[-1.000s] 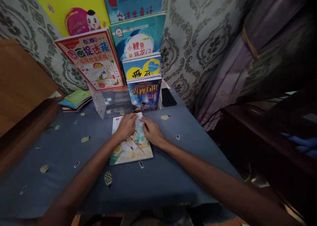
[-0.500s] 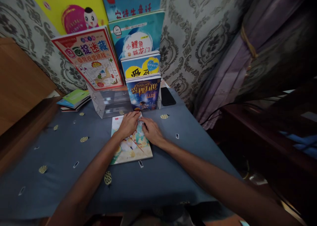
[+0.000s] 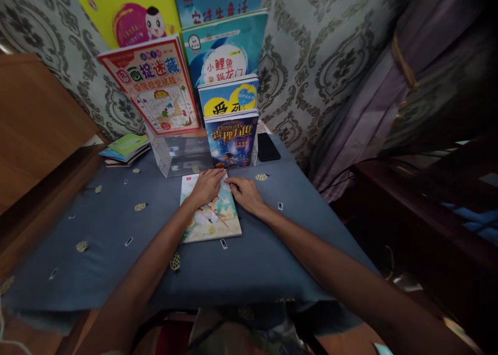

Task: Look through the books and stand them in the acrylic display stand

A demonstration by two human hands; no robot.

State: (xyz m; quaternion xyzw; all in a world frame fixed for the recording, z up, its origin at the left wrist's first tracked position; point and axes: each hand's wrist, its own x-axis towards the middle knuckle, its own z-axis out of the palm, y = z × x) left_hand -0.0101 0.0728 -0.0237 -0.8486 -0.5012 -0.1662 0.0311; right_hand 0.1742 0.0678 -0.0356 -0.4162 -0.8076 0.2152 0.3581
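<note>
Two hands (image 3: 208, 186) (image 3: 246, 193) on book (image 3: 210, 225); “爱” cover (image 3: 229, 98) behind.

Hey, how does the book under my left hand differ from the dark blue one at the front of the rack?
The pale book lies flat; the dark blue book stands in the clear rack. Your left hand rests on the pale book, while the dark blue book is untouched. Both have illustrated covers.

A table (image 3: 252, 267) draped in printed blue-grey cloth (image 3: 101, 261) stands before a damask-patterned backdrop (image 3: 303, 39) in a dimly lit room, a wooden panel (image 3: 39, 127) at left, a mauve curtain (image 3: 377, 101) gathered by a tan tie (image 3: 403, 64) and dark reddish furniture (image 3: 389, 210) in shadow at right, with brown floor (image 3: 37, 334) visible below.
</note>
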